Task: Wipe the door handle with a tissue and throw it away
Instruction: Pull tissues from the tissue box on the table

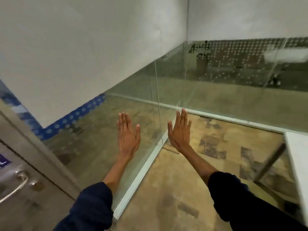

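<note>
A curved silver door handle point(15, 185) sits on a grey door point(25, 207) at the lower left edge of the head view, with a round lock beside it. My left hand point(128, 135) is stretched out flat in front of me, fingers together, holding nothing. My right hand point(180, 130) is held out the same way a little to the right, also flat and bare. Both hands are well to the right of the handle. No tissue is in view.
A frosted glass wall point(93, 52) with a blue dotted strip runs from the door to a corner, clear glass point(133, 104) below it. A white table edge point(298, 155) with a dark metal leg point(270, 160) stands at the right. The floor point(208, 157) is tan and patchy.
</note>
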Demonstrator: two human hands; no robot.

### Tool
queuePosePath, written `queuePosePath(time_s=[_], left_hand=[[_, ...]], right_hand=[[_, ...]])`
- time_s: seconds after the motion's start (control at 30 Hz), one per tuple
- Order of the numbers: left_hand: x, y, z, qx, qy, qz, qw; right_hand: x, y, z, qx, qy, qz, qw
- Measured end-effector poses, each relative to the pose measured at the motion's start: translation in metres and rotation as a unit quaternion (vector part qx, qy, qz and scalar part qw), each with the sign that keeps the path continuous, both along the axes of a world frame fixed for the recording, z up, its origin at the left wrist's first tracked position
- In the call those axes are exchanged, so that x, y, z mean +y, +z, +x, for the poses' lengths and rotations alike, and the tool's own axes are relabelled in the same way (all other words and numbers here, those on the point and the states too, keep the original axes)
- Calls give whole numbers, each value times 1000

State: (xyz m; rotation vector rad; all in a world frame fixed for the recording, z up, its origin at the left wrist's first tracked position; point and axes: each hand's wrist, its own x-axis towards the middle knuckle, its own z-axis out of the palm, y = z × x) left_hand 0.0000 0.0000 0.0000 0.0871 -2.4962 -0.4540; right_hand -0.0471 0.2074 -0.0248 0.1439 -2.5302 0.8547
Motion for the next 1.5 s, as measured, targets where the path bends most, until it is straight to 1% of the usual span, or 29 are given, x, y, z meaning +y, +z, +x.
queuePosePath(time_s=[0.1,0.23,0.37,0.5,0.6,0.7,0.8,0.9,1.0,1.17,1.27,1.33,1.4,1.5], left_hand=[[64,-10,-21,-31,-55,12,998],[160,-31,-48,-45,-129,47,990],[263,-52,-58,-75,-210,92,971],[360,-70,-58,-82,-306,71,946],[433,-79,-52,-79,-392,38,916],[502,-90,-38,-98,-449,13,888],[557,-101,-21,-107,-527,-25,843],[603,-112,-10,-147,-588,-41,794],[643,-129,3,-150,-656,-63,737],[679,-158,38,-197,-737,-106,637],[685,-173,66,-205,-781,-141,574],[690,-181,84,-206,-806,-159,531],[695,-187,99,-202,-826,-177,496],[701,-195,119,-206,-835,-238,452]], right_hand=[[67,-11,1,-31,-69,-4,997],[162,-35,12,-52,-135,-19,989],[258,-58,38,-79,-223,-10,971],[339,-74,78,-94,-327,-34,940],[391,-88,111,-106,-398,-40,911],[433,-102,144,-117,-456,-61,880],[462,-114,175,-124,-519,-85,842],[481,-123,204,-133,-581,-110,796],[495,-133,238,-151,-628,-125,753],[488,-153,290,-197,-684,-165,683],[472,-164,317,-225,-713,-161,644],[465,-170,331,-232,-725,-163,627],[460,-176,342,-237,-735,-166,613],[458,-183,352,-239,-736,-170,610]])
